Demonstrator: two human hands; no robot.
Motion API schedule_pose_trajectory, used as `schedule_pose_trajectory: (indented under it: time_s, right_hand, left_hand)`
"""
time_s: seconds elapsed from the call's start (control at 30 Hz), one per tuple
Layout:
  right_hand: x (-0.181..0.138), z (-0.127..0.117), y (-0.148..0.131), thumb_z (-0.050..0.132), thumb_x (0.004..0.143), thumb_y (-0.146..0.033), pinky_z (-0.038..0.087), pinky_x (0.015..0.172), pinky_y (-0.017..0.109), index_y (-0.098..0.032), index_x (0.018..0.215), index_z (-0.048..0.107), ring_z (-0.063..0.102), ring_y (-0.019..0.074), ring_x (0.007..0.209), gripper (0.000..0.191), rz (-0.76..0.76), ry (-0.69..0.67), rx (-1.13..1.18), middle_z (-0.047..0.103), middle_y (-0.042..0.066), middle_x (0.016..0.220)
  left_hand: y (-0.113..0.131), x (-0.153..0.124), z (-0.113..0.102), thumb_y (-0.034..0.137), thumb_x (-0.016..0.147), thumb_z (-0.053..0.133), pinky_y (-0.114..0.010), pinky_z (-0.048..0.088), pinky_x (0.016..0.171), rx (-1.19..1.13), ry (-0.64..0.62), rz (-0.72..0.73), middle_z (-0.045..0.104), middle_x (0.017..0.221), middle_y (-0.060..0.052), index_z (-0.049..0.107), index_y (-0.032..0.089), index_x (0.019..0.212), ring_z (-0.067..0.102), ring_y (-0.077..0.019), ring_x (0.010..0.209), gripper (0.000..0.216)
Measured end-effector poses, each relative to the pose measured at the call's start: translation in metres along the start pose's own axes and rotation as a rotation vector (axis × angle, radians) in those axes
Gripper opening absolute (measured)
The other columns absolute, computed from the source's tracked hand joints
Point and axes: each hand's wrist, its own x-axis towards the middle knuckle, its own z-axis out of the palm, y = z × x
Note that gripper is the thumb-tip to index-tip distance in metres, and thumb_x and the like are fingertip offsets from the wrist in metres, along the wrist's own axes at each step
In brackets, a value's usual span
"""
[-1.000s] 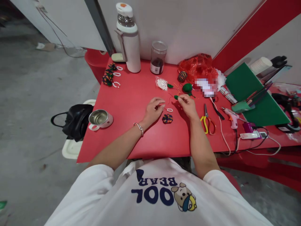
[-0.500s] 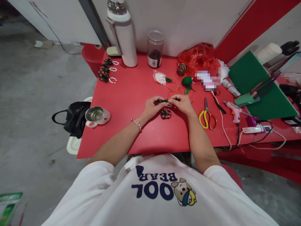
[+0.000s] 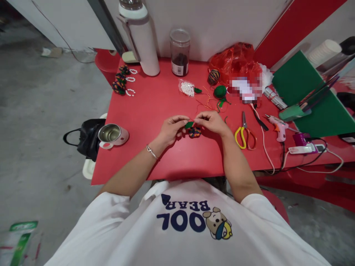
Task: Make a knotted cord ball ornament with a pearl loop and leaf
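Note:
My left hand [image 3: 172, 128] and my right hand [image 3: 211, 122] meet over the middle of the red table [image 3: 155, 155]. Both pinch a small green leaf-shaped piece [image 3: 189, 125] between their fingertips, with a thin red thread running off from it. Just under the hands lies a dark multicoloured yarn flower [image 3: 194, 132]. A bag of white beads [image 3: 186, 88], a green yarn ball [image 3: 220, 91] and a striped yarn ball [image 3: 213, 76] lie farther back.
Yellow-handled scissors [image 3: 245, 136] and a pink glue gun [image 3: 278, 127] lie right of my hands, beside cables and a power strip [image 3: 302, 149]. A white flask [image 3: 141, 40], a jar [image 3: 180, 53], finished flowers [image 3: 119, 79], a steel mug [image 3: 111, 134] and a black bag [image 3: 85, 136] sit left and back.
My hands came together: the right hand brought the green piece from farther back toward me, and the left hand joined it. Both now pinch it just above the yarn flower.

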Motion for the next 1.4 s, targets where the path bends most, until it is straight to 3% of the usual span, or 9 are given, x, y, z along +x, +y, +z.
schedule_pose_trajectory:
  time_s: [0.23,0.47,0.6,0.7,0.87,1.0,1.1,1.2,1.4]
  right_hand:
    - [-0.003,-0.001,-0.001,0.084,0.080,-0.060,0.047,0.059,0.026,-0.018,0.080,0.076,0.060,0.0129,0.061,0.043,0.035,-0.165,0.067,0.071,0.001,0.069]
    - [-0.005,0.000,-0.005,0.081,0.084,-0.060,0.051,0.060,0.028,-0.017,0.078,0.075,0.067,0.0157,0.063,0.044,0.064,-0.230,0.110,0.075,0.005,0.070]
    - [-0.004,0.002,-0.003,0.080,0.084,-0.059,0.049,0.061,0.028,-0.016,0.078,0.075,0.065,0.0153,0.064,0.044,0.038,-0.202,0.069,0.074,0.005,0.071]
    - [-0.002,0.005,0.003,0.078,0.084,-0.058,0.046,0.062,0.027,-0.017,0.078,0.073,0.061,0.0142,0.066,0.042,0.023,-0.148,0.011,0.071,0.003,0.071]
    - [0.002,0.009,0.010,0.075,0.083,-0.056,0.040,0.061,0.027,-0.018,0.073,0.068,0.053,0.0122,0.064,0.041,0.020,-0.090,-0.043,0.063,0.000,0.067]
    - [0.002,0.008,0.009,0.074,0.084,-0.056,0.041,0.063,0.027,-0.018,0.074,0.069,0.053,0.0123,0.065,0.039,0.018,-0.096,-0.036,0.062,0.000,0.068]
    - [0.001,0.007,0.005,0.076,0.082,-0.060,0.042,0.063,0.027,-0.018,0.074,0.068,0.054,0.0128,0.066,0.043,0.006,-0.092,-0.011,0.063,0.000,0.068]
    - [-0.002,0.006,-0.001,0.078,0.082,-0.067,0.045,0.063,0.027,-0.019,0.077,0.067,0.056,0.0136,0.066,0.049,0.018,-0.095,0.087,0.065,0.001,0.070]
    - [-0.006,0.007,-0.008,0.083,0.079,-0.071,0.048,0.064,0.027,-0.019,0.082,0.067,0.058,0.0124,0.066,0.054,0.042,-0.121,0.307,0.069,0.002,0.075]
  left_hand:
    - [0.003,-0.022,-0.005,0.034,0.066,0.090,-0.021,0.038,0.034,0.044,-0.099,-0.195,0.072,0.061,-0.003,0.076,0.017,0.092,0.065,-0.0149,0.046,0.034]
    - [0.000,-0.022,0.000,0.039,0.065,0.095,-0.020,0.037,0.037,0.082,-0.072,-0.148,0.072,0.066,-0.003,0.073,0.017,0.086,0.063,-0.0123,0.050,0.038]
    - [-0.007,-0.020,-0.001,0.041,0.067,0.095,-0.025,0.045,0.047,0.108,-0.055,-0.046,0.066,0.064,0.001,0.069,0.019,0.087,0.056,-0.0101,0.049,0.039]
    - [-0.011,-0.021,-0.002,0.040,0.071,0.094,-0.027,0.046,0.054,0.319,-0.070,0.111,0.064,0.069,0.001,0.068,0.020,0.090,0.054,-0.0101,0.053,0.038]
    - [-0.014,-0.024,-0.002,0.032,0.063,0.101,-0.034,0.054,0.080,0.803,-0.124,0.526,0.070,0.105,-0.005,0.067,0.023,0.099,0.064,-0.0189,0.089,0.050]
    - [-0.018,-0.025,0.000,0.022,0.073,0.093,-0.036,0.054,0.087,0.941,-0.139,0.608,0.070,0.110,-0.005,0.066,0.023,0.101,0.065,-0.0203,0.097,0.039]
    - [-0.019,-0.024,0.000,0.024,0.075,0.091,-0.033,0.052,0.078,0.878,-0.078,0.592,0.067,0.094,-0.003,0.066,0.022,0.095,0.062,-0.0169,0.083,0.032]
    - [-0.017,-0.021,-0.002,0.028,0.080,0.085,-0.029,0.049,0.065,0.657,0.010,0.419,0.062,0.080,0.000,0.065,0.021,0.093,0.056,-0.0122,0.066,0.025]
    - [-0.009,-0.019,-0.001,0.035,0.076,0.087,-0.024,0.042,0.045,0.072,-0.130,0.111,0.075,0.118,-0.009,0.064,0.021,0.122,0.061,-0.0072,0.057,0.053]
